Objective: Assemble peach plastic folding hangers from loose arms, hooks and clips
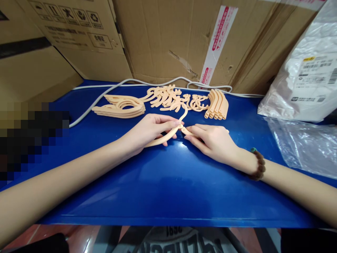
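Note:
Near the middle of the blue table (pixel 168 189), my left hand (pixel 155 130) is closed on a curved beige plastic piece (pixel 164 139), with a hook-shaped part (pixel 184 111) rising at its inner end. Facing it, my right hand (pixel 212 138) grips another beige piece (pixel 186 131), mostly hidden under the fingers. The ends of the two pieces meet between my fingertips; whether they are joined cannot be made out. Behind my hands lie a stack of curved beige pieces (pixel 119 111), a heap of small hooks (pixel 164 95) and a row of beige arm pieces (pixel 218 105).
Cardboard boxes (pixel 168 42) stand along the back edge. A white cable (pixel 92 105) runs behind the pieces and down the left. A white plastic bag with a label (pixel 292 84) and clear plastic film (pixel 302 144) lie at the right.

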